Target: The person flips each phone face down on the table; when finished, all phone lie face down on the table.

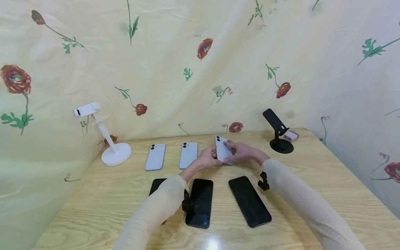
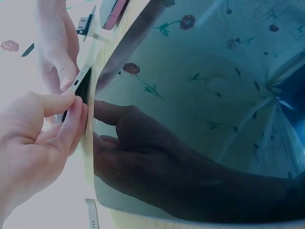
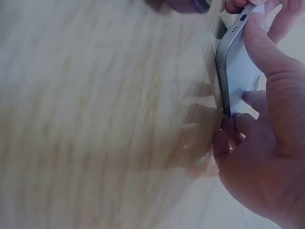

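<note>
The left hand point(image 1: 206, 159) pinches a phone point(image 1: 221, 150) by its near end, and the right hand point(image 1: 243, 151) grips it along the right side; the phone slants between both sets of fingers, and whether it touches the table point(image 1: 312, 170) cannot be told. Steady, even pressure on the edges should suit it, since a one-sided release could let a corner knock the wood. Just left of the left fingers lies a white phone point(image 1: 188, 156), so sideways room there looks tight; nearer than the fingers lie black phones point(image 1: 250, 201). Beyond the fingertips, the table's back edge meets the cloth point(image 1: 175, 104). Rightward, bare wood separates the right fingers from a black stand point(image 1: 281, 146).
</note>
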